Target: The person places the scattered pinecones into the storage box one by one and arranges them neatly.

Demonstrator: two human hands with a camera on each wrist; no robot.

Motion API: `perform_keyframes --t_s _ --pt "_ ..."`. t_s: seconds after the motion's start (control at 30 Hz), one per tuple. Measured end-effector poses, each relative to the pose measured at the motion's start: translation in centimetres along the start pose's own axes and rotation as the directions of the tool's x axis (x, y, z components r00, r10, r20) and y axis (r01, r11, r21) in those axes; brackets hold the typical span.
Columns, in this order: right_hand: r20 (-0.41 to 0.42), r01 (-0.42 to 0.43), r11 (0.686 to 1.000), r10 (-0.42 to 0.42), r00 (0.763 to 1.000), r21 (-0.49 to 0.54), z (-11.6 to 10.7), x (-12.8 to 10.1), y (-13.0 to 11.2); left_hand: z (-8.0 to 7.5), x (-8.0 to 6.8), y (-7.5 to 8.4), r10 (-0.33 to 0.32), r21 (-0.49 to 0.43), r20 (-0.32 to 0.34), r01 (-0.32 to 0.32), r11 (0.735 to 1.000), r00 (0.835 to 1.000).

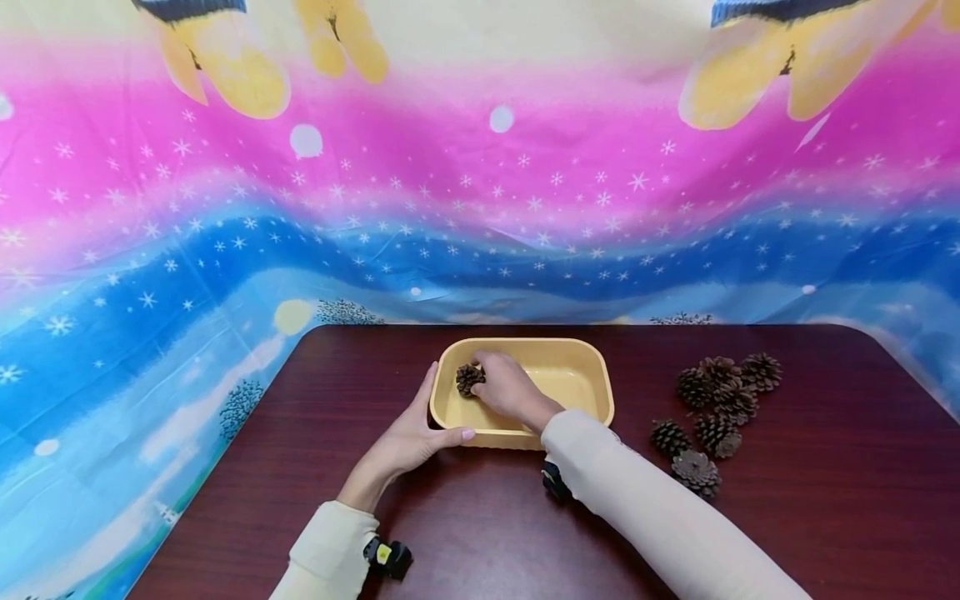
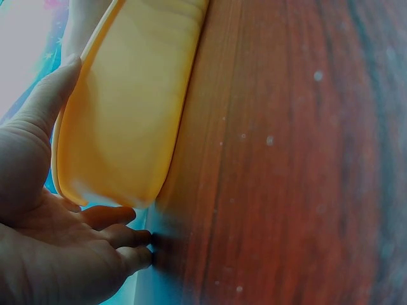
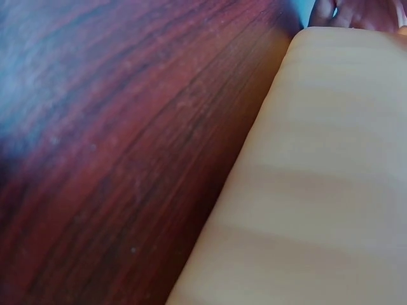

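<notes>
Broadly, by descending size: dark wooden table (image 1: 825, 500), backed by a pink-and-blue starred cloth (image 1: 150, 250); yellow tray (image 1: 577, 375) just in front of both sets of fingers; heap of loose pine cones (image 1: 712, 408) well to the right of the right hand's fingers, apart from the tray; single pine cone (image 1: 469, 379) at the fingertips of the right hand (image 1: 506, 387), inside the tray near its left end. Right hand: reaches over the near rim, fingers curled about the cone, apparently pinching it, though the head view does not show whether the cone already rests on the tray floor. Left hand (image 1: 408, 437): fingers straight along the tray's left wall, thumb laid on the near rim, bracing and not clasping. Handling note, as judgement: the cone is light, brittle and scaly, so it is best lowered until it touches the floor and the fingers then parted gently, the left hand holding the tray against sliding on the smooth table. View differences: the left wrist view alone shows the left hand's fingers (image 2: 121, 238) tucked under the tray's rounded corner with the thumb against the wall; the right wrist view shows only tray wall and table grain, no cone; only the head view shows cone, heap and cloth.
</notes>
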State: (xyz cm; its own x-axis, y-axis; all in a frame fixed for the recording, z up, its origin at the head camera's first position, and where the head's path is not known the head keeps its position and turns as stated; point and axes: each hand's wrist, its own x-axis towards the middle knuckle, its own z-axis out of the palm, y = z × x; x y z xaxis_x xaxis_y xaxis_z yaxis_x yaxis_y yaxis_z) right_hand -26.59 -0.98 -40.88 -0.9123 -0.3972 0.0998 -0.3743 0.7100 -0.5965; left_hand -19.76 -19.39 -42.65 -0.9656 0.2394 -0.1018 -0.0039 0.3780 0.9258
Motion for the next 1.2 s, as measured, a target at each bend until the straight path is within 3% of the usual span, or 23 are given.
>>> perform_keyframes --t_s 0.4,1.2 --pt "-0.007 -0.012 1.000 0.012 1.000 0.014 -0.08 -0.07 0.02 0.08 0.02 0.08 -0.002 0.004 -0.005 0.002 1.000 1.000" --pt "-0.046 -0.059 0.996 0.056 0.997 -0.068 0.40 -0.15 0.12 0.09 -0.23 0.35 0.005 0.000 -0.005 -0.005 1.000 1.000"
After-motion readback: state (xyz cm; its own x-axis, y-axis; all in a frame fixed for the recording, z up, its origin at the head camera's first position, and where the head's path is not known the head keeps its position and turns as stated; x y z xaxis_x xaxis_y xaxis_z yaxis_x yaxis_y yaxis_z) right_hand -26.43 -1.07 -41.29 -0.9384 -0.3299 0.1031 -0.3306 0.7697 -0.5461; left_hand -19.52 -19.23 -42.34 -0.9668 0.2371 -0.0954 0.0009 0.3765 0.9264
